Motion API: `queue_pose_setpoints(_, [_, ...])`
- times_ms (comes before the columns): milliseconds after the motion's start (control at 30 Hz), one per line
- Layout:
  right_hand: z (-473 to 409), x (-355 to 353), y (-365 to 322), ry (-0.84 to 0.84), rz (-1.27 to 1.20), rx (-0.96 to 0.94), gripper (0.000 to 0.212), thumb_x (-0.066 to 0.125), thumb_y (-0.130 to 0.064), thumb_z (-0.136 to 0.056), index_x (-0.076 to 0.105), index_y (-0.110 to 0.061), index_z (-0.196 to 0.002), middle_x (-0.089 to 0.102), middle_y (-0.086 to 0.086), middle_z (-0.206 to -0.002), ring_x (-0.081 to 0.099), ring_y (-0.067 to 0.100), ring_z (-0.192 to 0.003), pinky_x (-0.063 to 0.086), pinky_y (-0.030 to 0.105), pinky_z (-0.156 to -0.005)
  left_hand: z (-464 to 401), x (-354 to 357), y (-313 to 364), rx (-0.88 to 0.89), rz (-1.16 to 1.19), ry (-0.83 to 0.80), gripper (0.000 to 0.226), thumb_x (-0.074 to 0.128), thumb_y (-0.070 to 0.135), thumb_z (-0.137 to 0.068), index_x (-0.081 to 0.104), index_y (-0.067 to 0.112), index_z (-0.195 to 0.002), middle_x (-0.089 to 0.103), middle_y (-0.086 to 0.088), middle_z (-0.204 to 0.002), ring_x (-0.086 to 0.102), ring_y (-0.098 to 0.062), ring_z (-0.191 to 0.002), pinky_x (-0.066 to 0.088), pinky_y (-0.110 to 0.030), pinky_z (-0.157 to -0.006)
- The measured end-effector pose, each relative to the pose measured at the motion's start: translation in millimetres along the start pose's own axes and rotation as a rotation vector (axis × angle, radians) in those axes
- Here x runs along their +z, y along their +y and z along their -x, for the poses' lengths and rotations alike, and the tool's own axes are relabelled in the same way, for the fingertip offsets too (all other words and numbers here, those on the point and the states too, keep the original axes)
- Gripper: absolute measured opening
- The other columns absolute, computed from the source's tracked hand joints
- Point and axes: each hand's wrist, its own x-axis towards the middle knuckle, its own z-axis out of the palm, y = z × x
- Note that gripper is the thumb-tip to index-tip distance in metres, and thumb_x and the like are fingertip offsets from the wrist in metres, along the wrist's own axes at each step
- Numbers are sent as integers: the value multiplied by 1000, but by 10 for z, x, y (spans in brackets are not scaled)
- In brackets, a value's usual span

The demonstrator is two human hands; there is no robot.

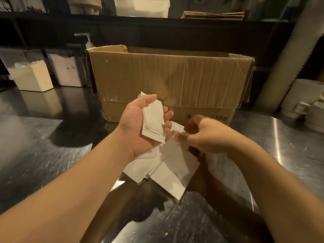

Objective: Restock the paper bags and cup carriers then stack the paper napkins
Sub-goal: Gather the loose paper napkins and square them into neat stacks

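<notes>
White napkins [154, 120] lie across left hand [140, 123] fingers [168, 114].

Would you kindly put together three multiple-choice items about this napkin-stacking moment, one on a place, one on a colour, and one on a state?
1. Where is the loose pile of napkins?
A. inside the cardboard box
B. on the steel counter, in front of the box
C. on the upper shelf

2. What colour is the cardboard box?
A. brown
B. blue
C. white

3. What is the left hand doing?
A. resting flat on the counter
B. hanging idle with nothing in it
C. holding a small stack of napkins, palm up

Answers:
1. B: the pile lies on the steel counter below both hands, nearer the camera than the box.
2. A: its corrugated walls and folded-down flap are plain brown.
3. C: the small stack of napkins lies in the upturned palm with the fingers curled round it, while the right hand is blurred beside it.
</notes>
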Motion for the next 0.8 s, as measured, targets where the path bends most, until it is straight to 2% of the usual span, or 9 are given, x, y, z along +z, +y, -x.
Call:
queue_pose_setpoints(67, [31, -7, 6, -155, 101, 30, 52, 79, -61, -76, 61, -30, -113, 65, -11, -102, 64, 9, -91, 59, 32, -84, -12, -21, -2, 2, -10, 17, 31, 59, 39, -90, 59, 11, -105, 65, -8, -90, 51, -20, -70, 41, -31, -68])
queue_pose_setpoints(167, [62, 1, -34, -233, 120, 14, 50, 86, -53, -72, 64, -31, -112, 67, -11, -102, 64, 10, -94, 57, 31, -86, -20, -27, -21, -11, -19, 29, 31, 60, 39, -89, 61, 12, -105, 65, -8, -92, 52, -20, -70, 40, -31, -69])
queue_pose_setpoints(400, [35, 5, -15, -210, 94, 23, 58, 90, -47, -69, 59, -31, -115, 64, -8, -107, 62, 14, -97, 59, 35, -88, -14, -9, -19, -20, -58, 53, 41, 63, 39, -83, 61, 11, -113, 66, -8, -92, 54, -20, -71, 42, -31, -67])
queue_pose_setpoints(567, [29, 29, -7, -207, 74, -5, 39, 89, -45, -73, 66, -34, -103, 67, -10, -100, 64, 12, -92, 60, 32, -85, -10, -1, -23, -28, -63, 63, 39, 61, 40, -87, 62, 11, -113, 67, -8, -92, 54, -21, -71, 41, -30, -67])
queue_pose_setpoints(700, [25, 44, -24, -203, 80, -36, 36, 87, -43, -76, 66, -32, -104, 67, -11, -96, 64, 11, -88, 59, 27, -78, -26, -15, -28, -31, -67, 63, 41, 61, 40, -87, 62, 11, -115, 68, -9, -93, 56, -21, -71, 43, -31, -66])
queue_pose_setpoints(800, [18, 57, -37, -198, 83, -60, 34, 86, -41, -78, 67, -31, -105, 68, -11, -96, 65, 12, -87, 59, 29, -80, -33, -20, -31, -32, -71, 59, 45, 64, 39, -82, 62, 11, -117, 68, -9, -95, 56, -22, -72, 44, -31, -66])
